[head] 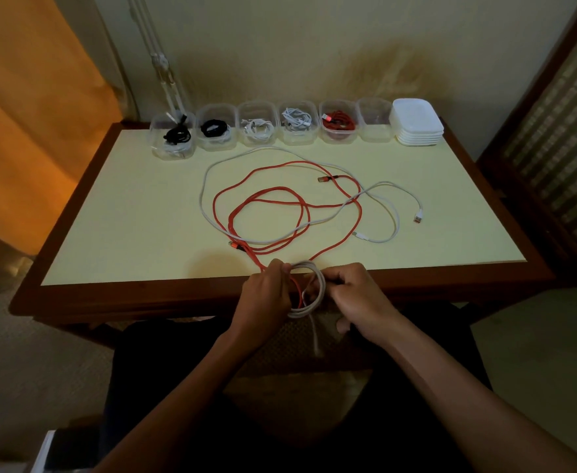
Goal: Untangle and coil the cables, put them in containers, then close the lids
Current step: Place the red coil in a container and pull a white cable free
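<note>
Head view is showing both hands working at the near edge of the surface [116,199], a pale yellow top framed in dark wood. Left hand [266,295] is curling its fingers around the left side of a small white coil [309,291], while right hand [355,295] is pinching the coil's right side with bent fingers; a loose white end is hanging down from the coil toward the lap. A strand of red cable [270,203] is passing through the left hand's grip as well, and the rest of it is sprawling in wide loops across the middle of the surface. A white cable [382,189] is lying tangled over and under those red loops, its plugs resting toward the right. Along the far edge, a row of six clear containers [256,128] is standing open: two are holding black cables, two white, one red, and the last one [375,119] is looking bare inside. Just beside that one, at the right end of the row, a stack of white lids [417,122] is sitting.
</note>
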Motion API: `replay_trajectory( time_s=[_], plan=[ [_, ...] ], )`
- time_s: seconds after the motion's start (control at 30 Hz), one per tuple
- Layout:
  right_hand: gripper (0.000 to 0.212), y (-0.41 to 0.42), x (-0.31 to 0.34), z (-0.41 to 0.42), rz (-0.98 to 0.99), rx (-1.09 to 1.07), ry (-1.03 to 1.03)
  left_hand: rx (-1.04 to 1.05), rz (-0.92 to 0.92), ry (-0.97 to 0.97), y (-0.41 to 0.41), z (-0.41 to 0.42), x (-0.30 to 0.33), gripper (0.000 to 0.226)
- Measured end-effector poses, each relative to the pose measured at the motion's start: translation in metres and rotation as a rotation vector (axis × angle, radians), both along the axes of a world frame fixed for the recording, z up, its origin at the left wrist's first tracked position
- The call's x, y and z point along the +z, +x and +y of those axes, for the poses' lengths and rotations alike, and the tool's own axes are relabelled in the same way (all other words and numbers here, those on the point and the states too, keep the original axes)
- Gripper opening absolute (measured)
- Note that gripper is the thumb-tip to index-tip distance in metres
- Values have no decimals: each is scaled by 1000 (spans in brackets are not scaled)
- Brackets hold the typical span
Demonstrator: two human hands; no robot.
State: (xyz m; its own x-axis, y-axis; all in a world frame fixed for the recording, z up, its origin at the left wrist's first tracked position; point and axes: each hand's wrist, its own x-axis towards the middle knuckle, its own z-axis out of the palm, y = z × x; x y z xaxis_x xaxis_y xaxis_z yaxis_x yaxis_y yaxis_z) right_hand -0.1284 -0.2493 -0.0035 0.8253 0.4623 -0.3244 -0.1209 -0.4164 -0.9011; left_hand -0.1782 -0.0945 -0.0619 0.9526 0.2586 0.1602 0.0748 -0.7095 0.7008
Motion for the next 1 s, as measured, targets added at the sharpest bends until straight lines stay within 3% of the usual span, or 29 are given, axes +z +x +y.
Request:
replay_trajectory(
  time_s=[0.33, 0.4, 0.43, 0.53, 0.63, 0.73, 0.8, 0.87, 1.0],
  plan=[
    [25, 2, 1, 7, 496, -197, 363, 65, 103, 92, -2, 2, -6, 8],
    [22, 1, -1, 5, 489, -140, 384, 87, 122, 69, -1, 4, -8, 10],
    [30, 0, -2, 5, 421, -108, 341, 85, 133, 52, 0, 5, -9, 11],
    [57, 0, -4, 6, 352, -95, 407, 66, 112, -66, 2, 3, -10, 15],
    [57, 1, -6, 11, 687, -214, 768, 60, 19, -268, 2, 1, -10, 30],
    [54, 0, -11, 15, 808, -200, 900, 28, 8, -408, 2, -3, -8, 34],
    [53, -1, -9, 18, 761, -185, 869, 23, 22, -509, 2, -3, -11, 37],
    [58, 1, -7, 20, 641, -192, 777, 68, -10, -492, 2, 0, -17, 40],
    [61, -1, -10, 19, 270, -182, 281, 172, -104, -260, -3, 5, -20, 30]
  ],
)
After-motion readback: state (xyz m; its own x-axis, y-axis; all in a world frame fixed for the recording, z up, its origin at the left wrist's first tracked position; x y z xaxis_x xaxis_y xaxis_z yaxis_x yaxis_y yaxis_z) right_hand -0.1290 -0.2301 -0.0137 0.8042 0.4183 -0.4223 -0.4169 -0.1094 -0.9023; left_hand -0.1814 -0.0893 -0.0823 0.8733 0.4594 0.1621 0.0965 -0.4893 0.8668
